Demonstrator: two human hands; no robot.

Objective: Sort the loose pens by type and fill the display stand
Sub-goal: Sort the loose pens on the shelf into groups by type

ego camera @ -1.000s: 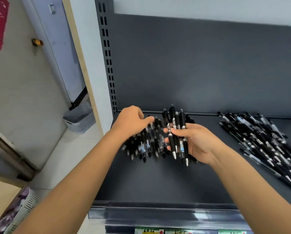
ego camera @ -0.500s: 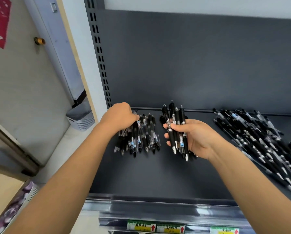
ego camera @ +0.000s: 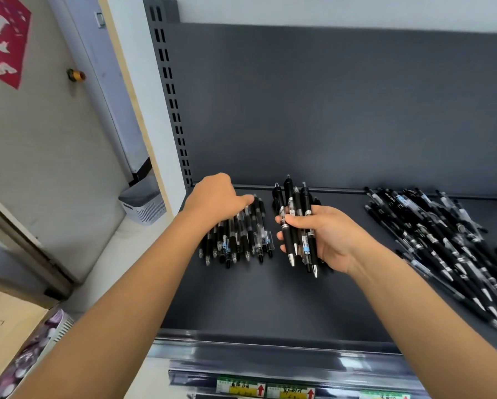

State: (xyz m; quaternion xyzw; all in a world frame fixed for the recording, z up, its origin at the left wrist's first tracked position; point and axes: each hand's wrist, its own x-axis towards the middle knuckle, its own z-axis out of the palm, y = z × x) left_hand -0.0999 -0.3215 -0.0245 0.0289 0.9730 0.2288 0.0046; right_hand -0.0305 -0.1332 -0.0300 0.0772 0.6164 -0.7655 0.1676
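Right grip [ego camera: 328, 240] is clutching a fistful of pens [ego camera: 288, 197]; left grip [ego camera: 212, 198] is covering the sorted pile [ego camera: 243, 240], can't tell if it's holding any. Worth keeping tips aligned.

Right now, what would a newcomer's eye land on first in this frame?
The right hand grips a bundle of black pens above the middle of the dark shelf. To its left, the left hand rests on a small row of pens lying side by side. On the shelf's right side sprawls a large loose pile of pens.
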